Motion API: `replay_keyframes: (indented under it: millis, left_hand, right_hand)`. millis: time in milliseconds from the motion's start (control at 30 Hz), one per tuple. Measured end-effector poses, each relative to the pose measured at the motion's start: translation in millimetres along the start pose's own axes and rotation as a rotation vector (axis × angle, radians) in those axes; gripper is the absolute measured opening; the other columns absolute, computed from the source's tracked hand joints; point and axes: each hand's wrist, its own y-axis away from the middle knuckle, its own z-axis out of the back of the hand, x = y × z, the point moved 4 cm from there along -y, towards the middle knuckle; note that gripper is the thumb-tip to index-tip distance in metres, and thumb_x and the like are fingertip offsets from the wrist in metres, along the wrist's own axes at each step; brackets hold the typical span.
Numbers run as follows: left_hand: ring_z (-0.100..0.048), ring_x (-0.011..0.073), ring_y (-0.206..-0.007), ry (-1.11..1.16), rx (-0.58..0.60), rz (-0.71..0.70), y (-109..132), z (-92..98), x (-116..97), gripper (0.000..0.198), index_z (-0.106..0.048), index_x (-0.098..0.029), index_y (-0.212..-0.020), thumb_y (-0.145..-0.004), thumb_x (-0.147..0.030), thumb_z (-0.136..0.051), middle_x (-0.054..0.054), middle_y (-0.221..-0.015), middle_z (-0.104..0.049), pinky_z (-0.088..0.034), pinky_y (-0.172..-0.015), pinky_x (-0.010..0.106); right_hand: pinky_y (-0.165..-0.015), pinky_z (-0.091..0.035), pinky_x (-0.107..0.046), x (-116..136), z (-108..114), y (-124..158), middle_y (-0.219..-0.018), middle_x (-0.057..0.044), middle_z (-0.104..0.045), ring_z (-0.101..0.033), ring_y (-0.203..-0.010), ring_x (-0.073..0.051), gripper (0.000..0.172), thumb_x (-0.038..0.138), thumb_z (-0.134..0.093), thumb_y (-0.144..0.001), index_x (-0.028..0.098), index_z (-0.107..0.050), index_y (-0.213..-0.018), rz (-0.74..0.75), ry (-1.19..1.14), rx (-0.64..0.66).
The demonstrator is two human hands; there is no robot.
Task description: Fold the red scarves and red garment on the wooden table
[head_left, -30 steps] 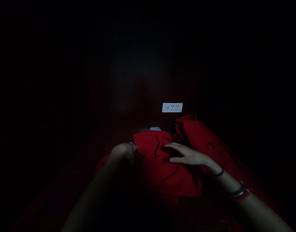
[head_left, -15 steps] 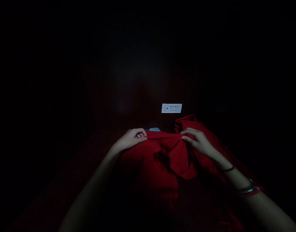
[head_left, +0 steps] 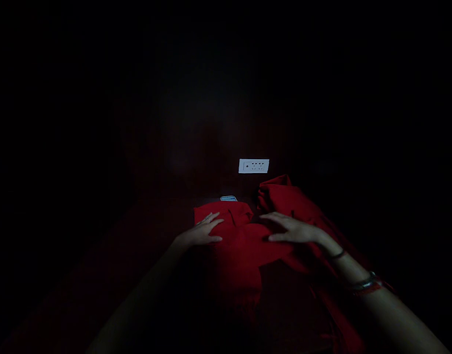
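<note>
The scene is very dark. A red cloth lies bunched in front of me on a dim surface. My left hand rests flat on the cloth's left part, fingers stretched out. My right hand lies flat on its right part, fingers spread. Dark bands and a red bangle circle my right wrist. More of the red cloth is heaped behind my right hand.
A white wall socket plate shows on the dark wall behind the cloth. A small pale object, perhaps a phone, lies just beyond the cloth. Everything else is lost in darkness.
Half a second ago both hands pinched the cloth's far edge. Now they have let go and lie flat on it, closer to me, and the cloth is folded flatter.
</note>
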Motion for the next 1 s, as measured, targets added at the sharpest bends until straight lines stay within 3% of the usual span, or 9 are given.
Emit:
replay_keyframes:
  millis: [67,167,300,400,533,667,767,833,1000]
  left_hand:
    - [-0.006,0.0231,-0.131,0.073,0.156,-0.025,3,-13.1,-2,0.081,-0.017,-0.019,-0.136,-0.071,-0.054,-0.051,0.010,-0.144,-0.006,-0.018,-0.103,0.035]
    - [-0.003,0.0249,-0.130,0.117,0.251,0.024,8,-19.6,0,0.087,-0.009,-0.018,-0.137,-0.070,-0.060,-0.047,0.011,-0.143,-0.005,-0.015,-0.104,0.038]
    - [0.002,0.0294,-0.129,0.055,0.292,0.076,8,-18.1,13,0.097,-0.007,-0.018,-0.138,-0.064,-0.059,-0.054,0.012,-0.143,0.000,-0.014,-0.103,0.042]
    - [0.006,0.0328,-0.128,-0.012,0.352,0.154,7,-17.1,31,0.111,-0.008,-0.018,-0.138,-0.050,-0.059,-0.063,0.013,-0.142,0.005,-0.014,-0.102,0.046]
    - [0.000,0.0331,-0.129,-0.053,0.415,0.307,15,-8.1,49,0.114,-0.009,-0.020,-0.137,-0.046,-0.056,-0.066,0.013,-0.142,0.003,-0.020,-0.100,0.047]
    - [-0.010,0.0314,-0.129,-0.028,0.410,0.343,21,5.0,50,0.106,-0.014,-0.019,-0.137,-0.051,-0.058,-0.063,0.014,-0.143,-0.003,-0.023,-0.100,0.044]
    - [-0.011,0.0252,-0.130,0.021,0.254,0.196,13,7.9,36,0.080,-0.025,-0.019,-0.134,-0.069,-0.062,-0.044,0.012,-0.143,-0.012,-0.020,-0.102,0.038]
    - [-0.012,0.0225,-0.130,0.000,0.111,0.124,5,4.2,29,0.066,-0.031,-0.019,-0.132,-0.079,-0.057,-0.032,0.011,-0.142,-0.016,-0.018,-0.103,0.036]
    - [-0.004,0.0305,-0.130,-0.135,0.012,0.231,-4,-15.6,39,0.069,-0.019,-0.019,-0.136,-0.078,-0.048,-0.043,0.014,-0.143,-0.005,-0.020,-0.099,0.047]
  right_hand:
    - [-0.094,-0.033,-0.044,32,-32,-6,-0.123,-0.010,-0.046,-0.043,-0.111,-0.025,0.066,0.031,-0.063,-0.066,0.021,-0.039,-0.126,0.041,0.087,0.120]
    - [-0.086,-0.039,-0.041,44,-37,-10,-0.097,-0.009,-0.059,-0.055,-0.089,-0.020,0.035,0.009,-0.045,-0.075,0.019,-0.057,-0.105,0.040,0.226,0.036]
    - [-0.081,-0.041,-0.030,3,39,0,-0.092,-0.009,-0.058,-0.054,-0.087,-0.017,0.028,0.004,-0.042,-0.071,0.013,-0.061,-0.089,-0.066,0.217,-0.315]
    - [-0.076,-0.040,-0.030,-54,111,35,-0.091,-0.013,-0.058,-0.053,-0.085,-0.019,0.026,0.006,-0.044,-0.070,0.010,-0.061,-0.090,-0.442,0.279,-0.653]
    - [-0.073,-0.039,-0.033,-99,136,73,-0.088,-0.018,-0.057,-0.053,-0.085,-0.023,0.029,0.005,-0.044,-0.069,0.006,-0.063,-0.091,-0.740,0.427,-0.594]
    - [-0.079,-0.039,-0.034,-65,100,45,-0.104,-0.020,-0.051,-0.050,-0.095,-0.025,0.032,0.006,-0.043,-0.071,0.007,-0.061,-0.098,-0.534,0.528,-0.548]
    - [-0.080,-0.040,-0.028,-17,43,-13,-0.100,-0.013,-0.056,-0.053,-0.090,-0.019,0.027,0.010,-0.044,-0.074,0.011,-0.062,-0.094,-0.225,0.355,-0.313]
    - [-0.078,-0.041,-0.025,5,1,-51,-0.096,-0.011,-0.059,-0.055,-0.088,-0.018,0.024,0.017,-0.044,-0.078,0.012,-0.061,-0.094,-0.145,0.237,-0.126]
    - [-0.069,-0.042,-0.019,8,-62,-104,-0.096,-0.009,-0.062,-0.058,-0.084,-0.017,0.034,0.021,-0.058,-0.069,0.011,-0.057,-0.102,-0.416,0.031,0.073]
